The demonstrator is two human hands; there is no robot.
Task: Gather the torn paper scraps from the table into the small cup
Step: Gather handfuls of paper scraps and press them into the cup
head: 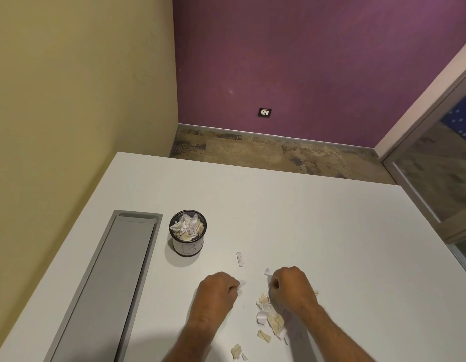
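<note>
Nearest the table's front edge lie two stray bits, a cream torn scrap (236, 350) and a smaller white one beside it. A little further in, a loose heap of cream and white torn paper scraps (270, 318) is spread under and just left of the right hand (293, 288), which is curled into a fist over them; a white sliver pokes out at its top, so it seems to be holding some. The left hand (216, 292) is balled up too, fingers pressed together, with a white corner of paper showing at its fingertips. Beyond the hands one narrow white strip (240, 259) lies alone on the plain white tabletop (318, 218).

These scraps will be feather-light, limp and easily crumpled (a careless sweep could scatter them), so I'd judge pinching several together, or raking them into the palm, the better hold.

Further back stands the small dark round cup with a white label (188, 236), already heaped to the rim with scraps. Left of it runs a long grey recessed cable flap (116, 278).
</note>
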